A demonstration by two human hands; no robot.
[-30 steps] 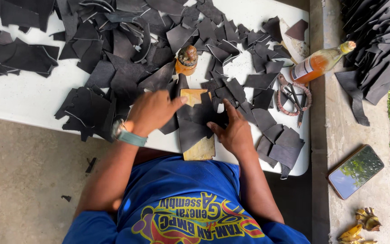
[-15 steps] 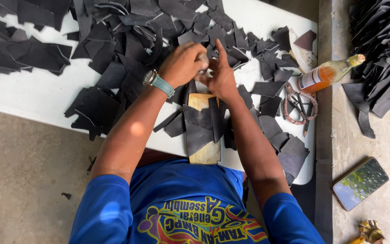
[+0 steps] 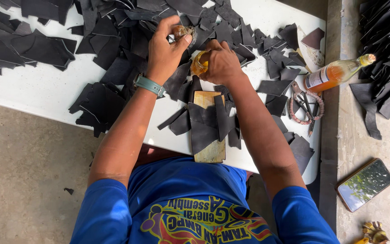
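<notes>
Left hand: pinches a small brownish lid, far side of the bench.
Right hand: wrapped round a small yellow pot, just beside the lid.
Risk: an open pot tipped over the black leather pieces could spill and stain them.
Far right: the bottle lies by the bench edge and might roll.

The scene is viewed by one head-worn camera, pointed steeply down from above. The white table is seen at close range, within arm's length.
</notes>
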